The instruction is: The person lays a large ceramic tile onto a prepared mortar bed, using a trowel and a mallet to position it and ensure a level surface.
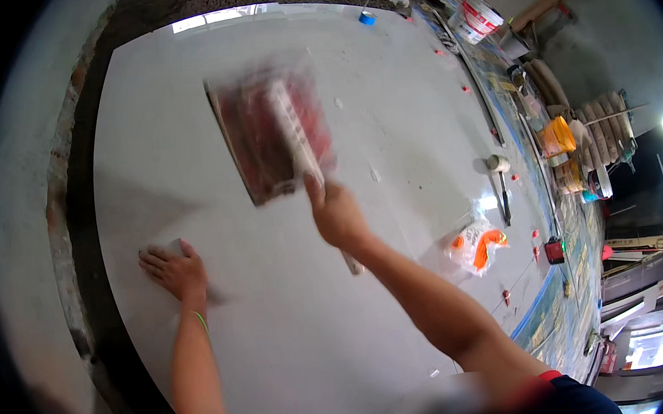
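Observation:
A large, glossy pale grey floor tile spreads beneath both arms. My right hand is closed around the pale handle of a square, flat paddle, with a dark red face smeared by motion. That paddle is over the far middle of the tile; the blur hides whether it touches the surface. At the left, my left hand lies flat on the tile, fingers stretched out, holding nothing. A thin green band circles that wrist.
A white-headed mallet and a plastic bag with orange print lie at the right. Blue tape sits at the far edge. Beyond are red tile clips, a red device and buckets. A dark gap borders the left wall.

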The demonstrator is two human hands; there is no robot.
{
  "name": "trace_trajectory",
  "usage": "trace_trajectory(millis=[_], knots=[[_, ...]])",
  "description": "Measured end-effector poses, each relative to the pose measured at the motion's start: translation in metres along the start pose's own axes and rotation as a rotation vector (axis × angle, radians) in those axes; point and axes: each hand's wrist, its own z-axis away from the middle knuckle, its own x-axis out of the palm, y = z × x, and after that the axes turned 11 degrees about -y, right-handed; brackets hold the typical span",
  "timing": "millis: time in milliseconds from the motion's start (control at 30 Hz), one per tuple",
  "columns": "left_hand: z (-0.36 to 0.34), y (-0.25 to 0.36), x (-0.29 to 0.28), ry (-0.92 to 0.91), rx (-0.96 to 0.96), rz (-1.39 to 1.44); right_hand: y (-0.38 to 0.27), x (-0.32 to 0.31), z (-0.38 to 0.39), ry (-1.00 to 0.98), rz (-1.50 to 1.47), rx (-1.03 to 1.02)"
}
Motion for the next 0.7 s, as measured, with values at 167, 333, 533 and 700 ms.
trace_trajectory(millis=[167,333,533,700], knots=[[-0.078,0.027,0.008,0.037,-0.155,0.005,-0.015,0.042,-0.127,-0.431,-0.092,0.366],[-0.129,0.042,-0.012,0.051,-0.095,0.022,-0.128,-0.017,-0.261,-0.506,-0.163,0.308],[-0.185,0.024,-0.015,-0.007,-0.129,0.064,-0.198,-0.004,-0.413,-0.253,-0.165,-0.085],[-0.217,0.044,-0.005,-0.086,-0.05,0.094,-0.118,0.085,-0.546,-0.402,0.208,0.457]])
